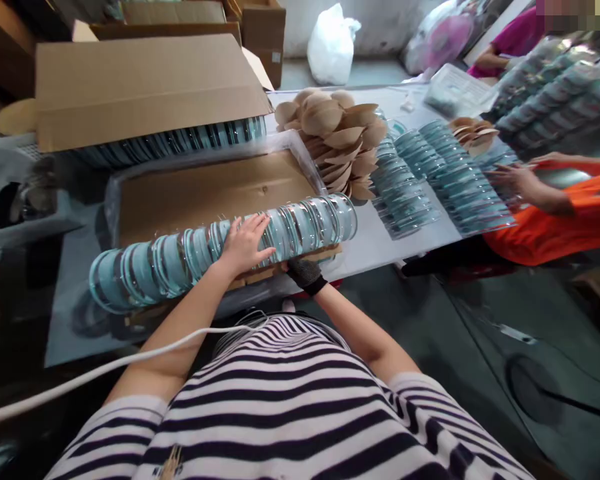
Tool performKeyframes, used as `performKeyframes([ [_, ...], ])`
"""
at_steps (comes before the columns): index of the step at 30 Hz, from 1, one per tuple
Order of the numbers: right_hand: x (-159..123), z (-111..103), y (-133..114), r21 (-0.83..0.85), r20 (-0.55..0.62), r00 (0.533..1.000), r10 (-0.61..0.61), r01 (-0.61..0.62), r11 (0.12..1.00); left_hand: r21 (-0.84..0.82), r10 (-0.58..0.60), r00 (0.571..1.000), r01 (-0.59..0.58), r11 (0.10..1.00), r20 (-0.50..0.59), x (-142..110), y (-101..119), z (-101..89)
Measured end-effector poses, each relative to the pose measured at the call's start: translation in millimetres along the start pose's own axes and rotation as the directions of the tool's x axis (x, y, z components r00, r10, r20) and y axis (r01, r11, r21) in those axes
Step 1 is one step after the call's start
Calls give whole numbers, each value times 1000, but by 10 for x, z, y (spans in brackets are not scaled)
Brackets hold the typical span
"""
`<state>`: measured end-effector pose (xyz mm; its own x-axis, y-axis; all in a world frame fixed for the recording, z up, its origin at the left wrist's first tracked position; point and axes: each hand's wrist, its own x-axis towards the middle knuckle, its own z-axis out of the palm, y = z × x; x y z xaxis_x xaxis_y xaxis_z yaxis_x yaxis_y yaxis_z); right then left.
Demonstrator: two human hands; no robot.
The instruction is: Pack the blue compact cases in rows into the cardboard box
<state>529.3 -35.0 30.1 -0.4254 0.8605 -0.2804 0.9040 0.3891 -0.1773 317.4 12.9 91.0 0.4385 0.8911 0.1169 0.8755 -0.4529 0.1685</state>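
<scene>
A long row of nested clear plastic tubs with round rims and a bluish tint (173, 263) lies on its side along a cardboard strip (325, 253). My left hand (245, 245), bare, rests on top of the row near its middle with fingers spread. Below the row's right half, my right hand (305, 275) in a dark fingerless glove is at the strip's near edge; a thumb tip shows, and the other fingers are hidden under the strip. Behind the row is an open carton lined with clear plastic (215, 187), its brown cardboard inside showing.
A large carton (150, 87) with similar tubs stands behind. Brown curved pieces (340, 130) are heaped to the right, beside more tub stacks (460, 177). A co-worker in an orange top (570, 213) reaches in from the right. A white cable (130, 360) crosses my left arm.
</scene>
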Motion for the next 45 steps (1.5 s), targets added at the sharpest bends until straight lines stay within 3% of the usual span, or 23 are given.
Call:
performKeyframes([
  [2, 55, -257, 155, -12, -62, 996, -58, 58, 998, -7, -20, 1000, 20, 1000, -21, 50, 82, -33],
  [6, 424, -1176, 515, -143, -228, 974, -9, -24, 989, 6, -59, 996, 60, 998, -70, 267, 397, 67],
  [9, 918, -1693, 536, -275, -18, 997, -71, 63, 959, 45, -110, 991, 113, 993, -74, 398, 569, 209],
  [11, 1219, -1821, 397, -289, 120, 986, -117, 147, 946, 66, -121, 990, 125, 990, -67, 424, 591, 270],
  [14, 1459, -1831, 136, -316, 241, 955, -170, 243, 917, 79, -128, 990, 132, 988, -55, 408, 543, 296],
  [18, 1355, -1848, 62, -337, 214, 947, -238, 300, 892, 83, -138, 989, 141, 987, -44, 394, 501, 284],
  [22, 896, -1675, 328, -302, 39, 948, -316, 312, 901, 69, -151, 988, 153, 986, -34, 406, 530, 268],
  [25, 459, -1154, 535, -141, -71, 962, -263, 251, 958, 50, -151, 987, 154, 987, -59, 404, 552, 273],
  [30, -2, -84, 610, 64, -27, 997, -74, 76, 995, 44, -153, 985, 157, 987, -85, 362, 547, 277],
  [32, -72, 72, 612, 65, -23, 998, -67, 68, 996, 49, -158, 985, 162, 986, -74, 350, 555, 240],
  [33, -91, 51, 631, 64, -25, 997, -73, 74, 995, 52, -163, 984, 166, 985, -67, 354, 569, 215],
  [35, -90, -187, 722, 72, -91, 995, -49, 56, 996, 55, -163, 985, 166, 985, -55, 396, 627, 173],
  [38, 85, -890, 938, 54, -302, 951, 62, -48, 997, 52, -124, 991, 127, 991, -56, 537, 773, 183],
  [39, 205, -1146, 999, 11, -313, 949, 41, -40, 999, 54, -109, 993, 112, 992, -54, 591, 825, 210],
  [42, 701, -1728, 1028, -61, -177, 984, 14, -25, 998, 68, -87, 995, 90, 994, -42, 712, 934, 321],
  [45, 1200, -1917, 822, -2, -98, 991, 91, -91, 996, 77, -67, 997, 71, 995, -49, 738, 934, 404],
])
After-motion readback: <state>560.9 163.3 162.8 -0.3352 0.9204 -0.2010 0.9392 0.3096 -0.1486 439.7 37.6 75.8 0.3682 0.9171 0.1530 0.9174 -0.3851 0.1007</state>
